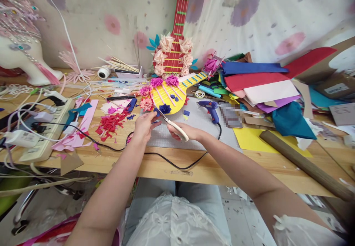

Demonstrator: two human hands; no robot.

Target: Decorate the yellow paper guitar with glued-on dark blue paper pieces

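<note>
My right hand (181,130) grips scissors (181,132) with cream handles, blades pointing up and left toward my left hand. The fingertips of my left hand (145,127) are pinched at the blade tips on a small dark-blue piece (157,112), partly hidden by the fingers. Just beyond both hands lies a yellow toy lute (175,107) with pink strings. Pink and magenta flowers (156,82) line its upper left edge, and a dark-blue flower (165,108) sits near its lower edge. Several small blue petals (174,97) rest on its face.
A blue glue gun (211,110) lies right of the hands, its black cord looping along the table edge. Red scraps (111,124) are heaped at left, near a power strip (46,135). Behind stands a red toy guitar (173,57); coloured sheets (263,85) pile up at right.
</note>
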